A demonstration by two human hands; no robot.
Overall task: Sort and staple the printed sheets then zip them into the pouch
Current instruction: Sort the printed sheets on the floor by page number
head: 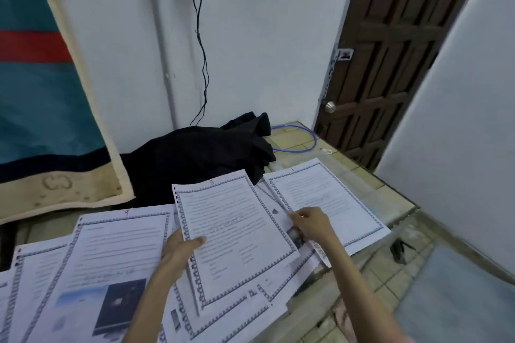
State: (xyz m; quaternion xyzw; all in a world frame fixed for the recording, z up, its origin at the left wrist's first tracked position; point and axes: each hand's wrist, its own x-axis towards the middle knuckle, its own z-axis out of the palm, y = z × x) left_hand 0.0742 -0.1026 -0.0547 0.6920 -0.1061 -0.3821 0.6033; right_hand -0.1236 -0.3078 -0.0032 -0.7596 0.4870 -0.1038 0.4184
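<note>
while the left hand (181,252) grips one printed sheet (237,234), the right hand (312,224) pinches another among sheets (117,259).

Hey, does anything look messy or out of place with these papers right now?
Yes. The printed sheets lie fanned and overlapping at mixed angles, not squared into a stack. The left hand holds one sheet tilted above them, while the right hand pinches another's edge.
</note>
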